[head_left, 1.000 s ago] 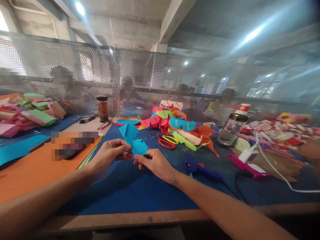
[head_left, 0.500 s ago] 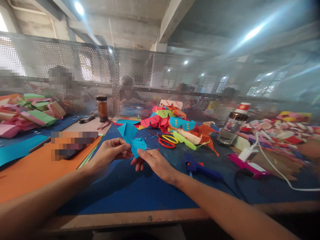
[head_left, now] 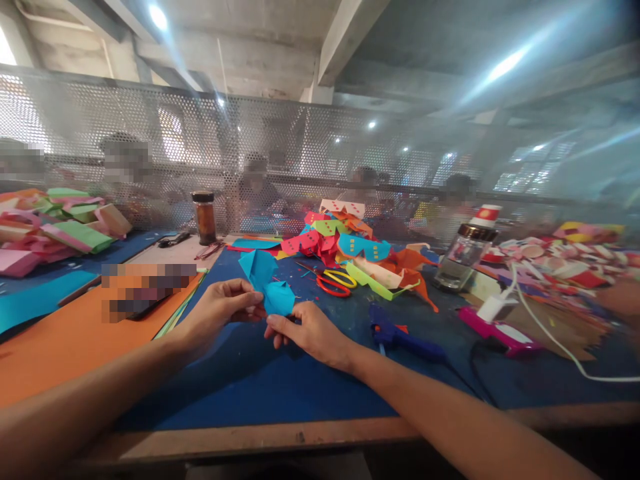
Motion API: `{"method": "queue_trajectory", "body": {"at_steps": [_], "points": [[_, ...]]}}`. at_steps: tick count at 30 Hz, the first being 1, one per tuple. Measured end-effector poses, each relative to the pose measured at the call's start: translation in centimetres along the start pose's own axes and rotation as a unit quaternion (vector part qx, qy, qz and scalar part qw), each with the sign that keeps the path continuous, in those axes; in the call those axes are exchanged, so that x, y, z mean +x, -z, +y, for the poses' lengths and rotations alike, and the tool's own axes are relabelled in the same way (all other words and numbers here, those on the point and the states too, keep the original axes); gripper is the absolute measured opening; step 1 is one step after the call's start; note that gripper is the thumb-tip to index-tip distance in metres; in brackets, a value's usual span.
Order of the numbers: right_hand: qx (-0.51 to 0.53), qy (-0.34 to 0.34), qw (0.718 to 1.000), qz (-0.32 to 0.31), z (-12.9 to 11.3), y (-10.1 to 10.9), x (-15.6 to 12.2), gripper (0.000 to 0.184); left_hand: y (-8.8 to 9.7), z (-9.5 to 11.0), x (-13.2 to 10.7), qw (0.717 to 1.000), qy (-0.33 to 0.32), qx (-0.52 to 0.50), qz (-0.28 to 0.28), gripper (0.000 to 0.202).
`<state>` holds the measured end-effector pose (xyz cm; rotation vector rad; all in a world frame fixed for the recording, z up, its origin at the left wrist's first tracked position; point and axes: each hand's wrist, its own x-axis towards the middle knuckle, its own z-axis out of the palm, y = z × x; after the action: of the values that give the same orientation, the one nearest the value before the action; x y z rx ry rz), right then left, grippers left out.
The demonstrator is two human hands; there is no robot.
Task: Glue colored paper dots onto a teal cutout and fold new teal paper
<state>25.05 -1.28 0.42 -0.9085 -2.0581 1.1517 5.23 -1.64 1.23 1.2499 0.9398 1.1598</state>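
A folded piece of blue paper (head_left: 277, 297) with creased, pointed flaps is held up over the blue table mat. My left hand (head_left: 225, 308) pinches its lower left side between thumb and fingers. At its lower right edge is my right hand (head_left: 305, 330), closed with the thumb against the curled fingers and gripping the paper's bottom. Just beyond the paper lie scissors (head_left: 334, 285) with red and yellow handles. A dark blue glue gun (head_left: 405, 340) rests to the right of my right hand.
Behind the scissors is a pile of colourful folded paper pieces (head_left: 363, 248). A glass jar (head_left: 463, 260) and a pink power strip (head_left: 500, 331) with a white cable stand right. Orange sheets (head_left: 65, 353) lie left, near a brown bottle (head_left: 205, 220). People sit behind the perforated screen (head_left: 195, 153).
My right thumb has moved off the paper's front, down to its lower edge. The blue paper has turned slightly, and its flaps look rounder. My left hand keeps its hold.
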Motion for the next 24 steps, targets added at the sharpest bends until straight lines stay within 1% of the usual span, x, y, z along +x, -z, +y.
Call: {"method": "queue_trajectory", "body": {"at_steps": [8,14,24], "points": [[-0.021,-0.008,1.0,0.007,0.57,-0.19,0.16,0.033,0.34,-0.23,0.09,0.999,-0.006,-0.022,-0.032,0.031],[-0.022,-0.019,1.0,0.003,0.22,-0.27,0.09,0.029,0.38,-0.16,0.02,0.999,-0.01,-0.03,-0.023,0.03],[-0.03,-0.015,0.999,0.008,0.25,-0.15,0.1,0.031,0.6,-0.38,0.32,0.999,-0.006,-0.046,-0.014,0.031]]}}
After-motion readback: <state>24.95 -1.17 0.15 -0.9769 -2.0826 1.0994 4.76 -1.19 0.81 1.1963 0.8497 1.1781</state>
